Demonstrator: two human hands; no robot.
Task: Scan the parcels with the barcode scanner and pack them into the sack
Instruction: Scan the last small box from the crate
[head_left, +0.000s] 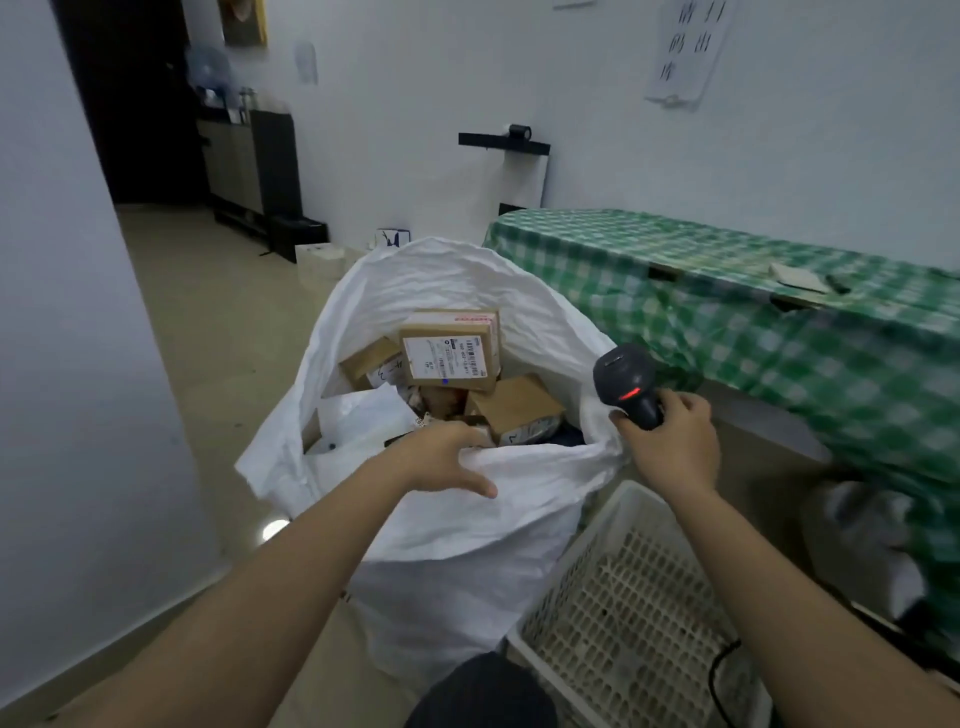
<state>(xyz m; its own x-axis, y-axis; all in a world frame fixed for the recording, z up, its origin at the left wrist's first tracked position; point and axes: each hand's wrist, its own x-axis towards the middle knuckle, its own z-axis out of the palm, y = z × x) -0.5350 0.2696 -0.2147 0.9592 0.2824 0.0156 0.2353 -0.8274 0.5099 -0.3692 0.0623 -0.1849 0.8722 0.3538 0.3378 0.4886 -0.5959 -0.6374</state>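
Note:
A large white sack stands open on the floor in front of me. Several cardboard parcels lie inside; the topmost labelled box faces up, a smaller brown box sits to its right. My left hand grips the near rim of the sack, fingers hooked over the edge into the opening and thumb outside. My right hand holds the black barcode scanner by its handle at the sack's right edge, a red light glowing on it.
A white plastic crate stands at my lower right beside the sack. A table with a green checked cloth runs along the right. A white wall closes the left; bare floor lies beyond the sack.

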